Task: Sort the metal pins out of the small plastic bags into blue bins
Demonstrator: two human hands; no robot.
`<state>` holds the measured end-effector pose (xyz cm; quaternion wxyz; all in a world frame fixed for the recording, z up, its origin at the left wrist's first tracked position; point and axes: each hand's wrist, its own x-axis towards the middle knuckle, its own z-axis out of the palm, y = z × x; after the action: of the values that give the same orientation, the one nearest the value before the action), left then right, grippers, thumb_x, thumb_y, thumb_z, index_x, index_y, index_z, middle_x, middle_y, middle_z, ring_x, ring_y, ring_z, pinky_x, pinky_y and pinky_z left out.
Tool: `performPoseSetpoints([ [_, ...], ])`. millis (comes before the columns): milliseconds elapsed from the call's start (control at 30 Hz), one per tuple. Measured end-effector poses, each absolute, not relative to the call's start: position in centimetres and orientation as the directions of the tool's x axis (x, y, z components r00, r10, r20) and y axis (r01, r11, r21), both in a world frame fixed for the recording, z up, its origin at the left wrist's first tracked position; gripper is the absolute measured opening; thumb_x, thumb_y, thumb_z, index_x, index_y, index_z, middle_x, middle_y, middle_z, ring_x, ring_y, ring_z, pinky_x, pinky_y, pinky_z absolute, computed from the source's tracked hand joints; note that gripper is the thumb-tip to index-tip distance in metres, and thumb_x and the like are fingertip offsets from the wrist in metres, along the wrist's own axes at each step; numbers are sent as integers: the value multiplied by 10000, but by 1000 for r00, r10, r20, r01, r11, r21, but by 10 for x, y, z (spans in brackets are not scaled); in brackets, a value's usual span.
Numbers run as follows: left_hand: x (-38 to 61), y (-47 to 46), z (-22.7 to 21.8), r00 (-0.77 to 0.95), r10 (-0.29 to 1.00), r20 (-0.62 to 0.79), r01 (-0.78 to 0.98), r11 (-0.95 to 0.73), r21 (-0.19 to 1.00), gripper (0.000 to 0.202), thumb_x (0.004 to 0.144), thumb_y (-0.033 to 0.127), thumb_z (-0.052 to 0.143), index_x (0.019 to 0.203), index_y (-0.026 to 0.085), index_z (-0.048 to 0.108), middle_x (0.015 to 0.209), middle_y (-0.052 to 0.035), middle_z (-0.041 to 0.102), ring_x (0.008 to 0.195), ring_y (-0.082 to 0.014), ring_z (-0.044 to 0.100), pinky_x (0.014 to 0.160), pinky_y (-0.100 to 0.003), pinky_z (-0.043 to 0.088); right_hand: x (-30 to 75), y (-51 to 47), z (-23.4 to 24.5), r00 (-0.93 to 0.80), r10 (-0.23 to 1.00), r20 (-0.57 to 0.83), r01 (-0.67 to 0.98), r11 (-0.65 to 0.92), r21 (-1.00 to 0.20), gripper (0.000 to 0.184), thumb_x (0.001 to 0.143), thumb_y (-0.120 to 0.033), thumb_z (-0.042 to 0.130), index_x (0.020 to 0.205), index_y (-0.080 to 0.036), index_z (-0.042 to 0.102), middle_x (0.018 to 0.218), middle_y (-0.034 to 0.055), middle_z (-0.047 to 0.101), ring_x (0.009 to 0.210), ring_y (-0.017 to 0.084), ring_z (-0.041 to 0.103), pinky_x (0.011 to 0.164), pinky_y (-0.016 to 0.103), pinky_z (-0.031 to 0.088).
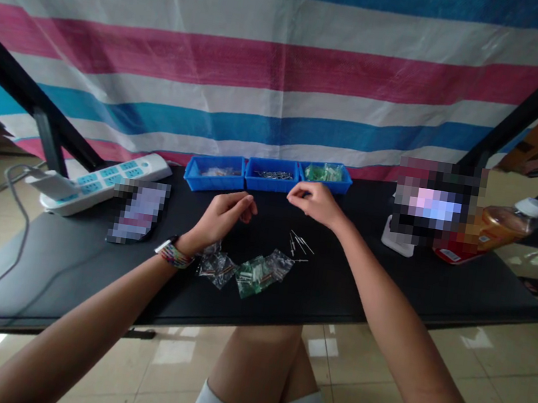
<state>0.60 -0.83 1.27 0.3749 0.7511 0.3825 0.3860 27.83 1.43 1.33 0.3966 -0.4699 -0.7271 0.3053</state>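
Note:
My left hand (pixel 223 218) hovers over the black table (pixel 387 286), fingers curled together in a pinch; what it holds is too small to name. My right hand (pixel 313 201) is raised just in front of the middle blue bin (pixel 273 175), fingers pinched, contents unclear. Between and below the hands lie a few loose thin metal pins (pixel 299 243). Near my left wrist sit small clear bags (pixel 219 267) and a bag of green parts (pixel 253 277). A left blue bin (pixel 215 173) and a right blue bin (pixel 326 174) with green pieces flank the middle one.
A white power strip (pixel 105 180) lies at the left with a grey cable (pixel 16 204). A bottle of amber liquid (pixel 502 226) lies at the right beside a white stand (pixel 397 241). A striped tarp (pixel 269 67) hangs behind. My knees are under the table's front edge.

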Motion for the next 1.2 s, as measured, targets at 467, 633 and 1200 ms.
performPoseSetpoints([
  [467, 4, -9, 13, 442, 848, 292, 310, -449, 838, 554, 1047, 651, 553, 835, 169, 725, 702, -53, 695, 679, -186, 665, 655, -281, 506, 282, -8, 25, -432, 892, -133, 778, 293, -556, 79, 742, -221, 865, 722, -219, 789, 770, 14, 781, 713, 175, 699, 588, 261, 392],
  [633, 4, -8, 11, 434, 852, 294, 310, -448, 839, 552, 1043, 652, 559, 829, 172, 726, 693, -52, 694, 670, -186, 665, 649, -278, 508, 272, -12, 24, -402, 909, -110, 792, 285, -540, 95, 728, -251, 871, 729, -227, 779, 820, 11, 787, 722, 172, 696, 570, 260, 383],
  [1200, 5, -10, 10, 468, 834, 291, 321, -467, 824, 454, 1039, 600, 585, 928, 181, 719, 744, -42, 696, 684, -186, 672, 639, -280, 521, 260, -8, 13, -408, 900, 157, 551, 379, -744, 83, 795, -171, 764, 779, -187, 683, 748, -6, 696, 696, 140, 618, 650, 263, 410],
])
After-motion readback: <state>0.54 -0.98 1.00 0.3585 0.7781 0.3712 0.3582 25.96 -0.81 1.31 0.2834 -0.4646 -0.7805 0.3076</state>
